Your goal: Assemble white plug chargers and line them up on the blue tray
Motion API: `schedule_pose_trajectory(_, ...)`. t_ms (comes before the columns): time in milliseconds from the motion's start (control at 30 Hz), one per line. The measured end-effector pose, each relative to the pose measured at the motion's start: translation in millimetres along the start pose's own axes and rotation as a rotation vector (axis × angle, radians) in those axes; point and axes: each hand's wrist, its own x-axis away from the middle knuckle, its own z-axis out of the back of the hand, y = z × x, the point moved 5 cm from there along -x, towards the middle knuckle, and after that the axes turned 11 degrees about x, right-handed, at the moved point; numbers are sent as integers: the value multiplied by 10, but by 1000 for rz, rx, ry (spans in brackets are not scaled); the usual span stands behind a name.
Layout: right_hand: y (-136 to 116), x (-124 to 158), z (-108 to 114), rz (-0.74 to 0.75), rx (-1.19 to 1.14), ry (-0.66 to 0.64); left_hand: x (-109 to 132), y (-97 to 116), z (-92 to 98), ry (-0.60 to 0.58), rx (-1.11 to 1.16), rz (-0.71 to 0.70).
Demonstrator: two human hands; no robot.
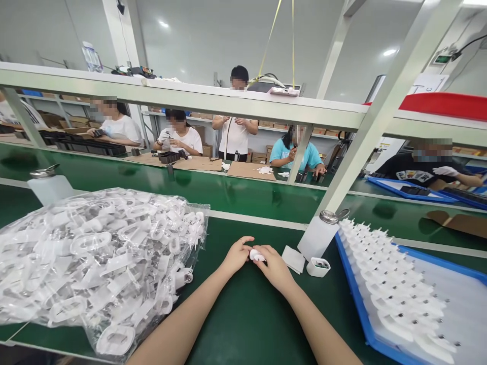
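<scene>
Over the green work surface, a small white plastic part (256, 255) is pinched in the fingers of my right hand (273, 266), which curl over its near and right side. My left hand (236, 256) meets it from the left, fingertips closed against its edge and one finger pointing out above it. The part's underside is hidden by my fingers. Just right of my right hand lie a folded white cloth (293, 259) and a white oval plastic housing (318, 267) with a green circuit board showing inside.
A clear bag (95, 253) heaped with white plastic parts fills the left. A blue-rimmed tray (353, 296) with rows of white pieces stands right. White dispenser bottles (318, 237) (51, 187) flank the work area. A shelf beam (190, 99) and slanted post cross ahead; several people work beyond.
</scene>
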Motion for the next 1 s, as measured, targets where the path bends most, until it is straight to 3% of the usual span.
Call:
schedule_pose_trajectory(200, -6, 8, -21, 10, 4, 2, 27, -9, 1, 42, 207, 100)
schedule_pose_trajectory(1000, -50, 36, -18, -16, -42, -38, -11, -59, 15, 36, 225, 85)
